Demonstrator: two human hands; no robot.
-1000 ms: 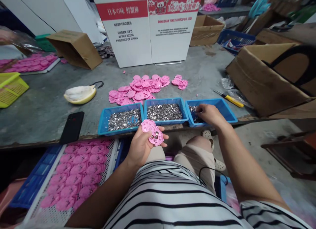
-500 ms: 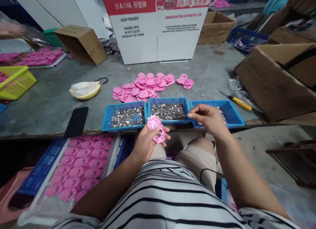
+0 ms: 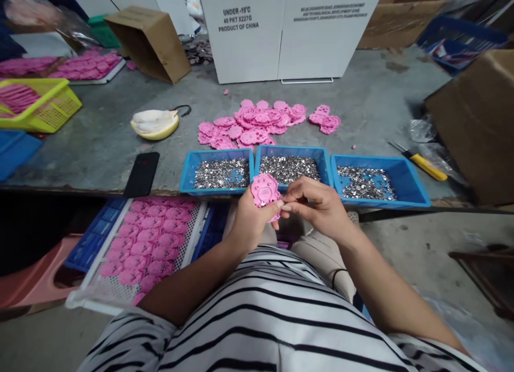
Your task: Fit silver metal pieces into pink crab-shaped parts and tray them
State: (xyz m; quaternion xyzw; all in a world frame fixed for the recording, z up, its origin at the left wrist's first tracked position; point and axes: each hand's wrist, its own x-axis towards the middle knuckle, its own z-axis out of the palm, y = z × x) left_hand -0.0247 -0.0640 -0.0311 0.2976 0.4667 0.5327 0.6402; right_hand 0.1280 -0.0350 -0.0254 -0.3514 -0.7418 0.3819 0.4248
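A pink plastic piece (image 3: 265, 190) with small holes and raised edges is gripped in my left hand (image 3: 249, 222), in front of the middle blue bin. My right hand (image 3: 317, 206) is beside it, thumb and forefinger pinched at the piece's right edge. Whatever sits in that pinch is too small to make out. Just beyond my hands stand a left blue bin (image 3: 184, 174), a middle blue bin (image 3: 326, 166) and a right blue bin (image 3: 415, 184), each holding small shiny metal parts (image 3: 289, 166).
Behind the bins lies a heap of pink pieces (image 3: 257, 123). A phone (image 3: 141, 174), half a fruit rind (image 3: 155, 124) and a yellow-handled screwdriver (image 3: 428, 166) lie on the table. A white carton (image 3: 281, 51) stands behind. Below left, a white tray (image 3: 94, 291) bears rows of pink pieces.
My right hand has moved from over the right bin leftward to the pink piece in my left hand. The camera view has shifted, so the table appears higher and further right.
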